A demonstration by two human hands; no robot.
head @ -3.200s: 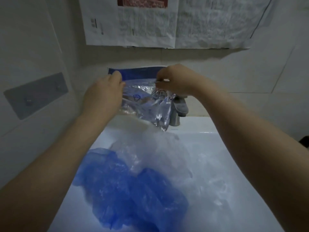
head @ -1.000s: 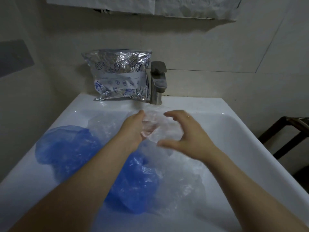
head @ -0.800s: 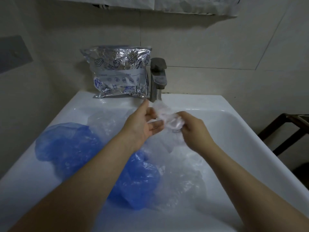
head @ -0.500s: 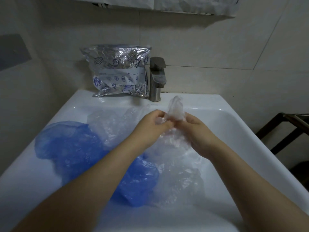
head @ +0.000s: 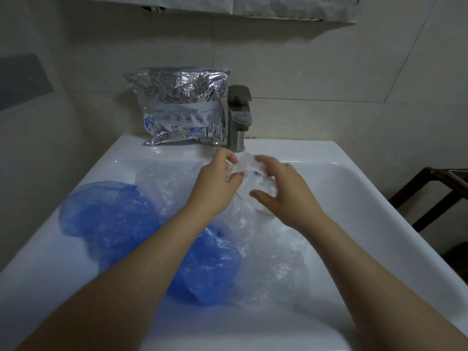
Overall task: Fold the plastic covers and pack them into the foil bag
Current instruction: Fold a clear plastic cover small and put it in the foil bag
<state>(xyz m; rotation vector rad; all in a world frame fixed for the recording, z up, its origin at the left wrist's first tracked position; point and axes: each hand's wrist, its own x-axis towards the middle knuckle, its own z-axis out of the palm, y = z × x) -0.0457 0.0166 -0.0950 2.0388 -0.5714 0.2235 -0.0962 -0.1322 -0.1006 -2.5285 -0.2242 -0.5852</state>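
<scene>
We take the faucet as our landmark. Just in front of its base, over the back of the white sink, we hold a clear plastic cover between both hands. Our left hand has its thumb and fingers curled onto the cover's left part, pinching it. Our right hand curves round the cover's right part, fingers bent over the top edge and thumb stretched out beneath; the film is gathered between the two hands.

Below the held cover, further from the faucet, more clear plastic covers lie crumpled in the sink basin, spreading toward the near right. To the near left of the faucet, two blue plastic covers lie in the basin: one blue cover well to the left, against the sink's left slope, and another blue cover nearer to us, partly under our left forearm and touching the clear heap.

The foil bag stands upright on the sink's back ledge, immediately left of the faucet and touching it, leaning against the tiled wall. It is silvery with blue drawings and a pale label band. We cannot tell whether its top is open.

To the far right of the faucet, beyond the sink's edge, a dark wooden frame is partly visible.
</scene>
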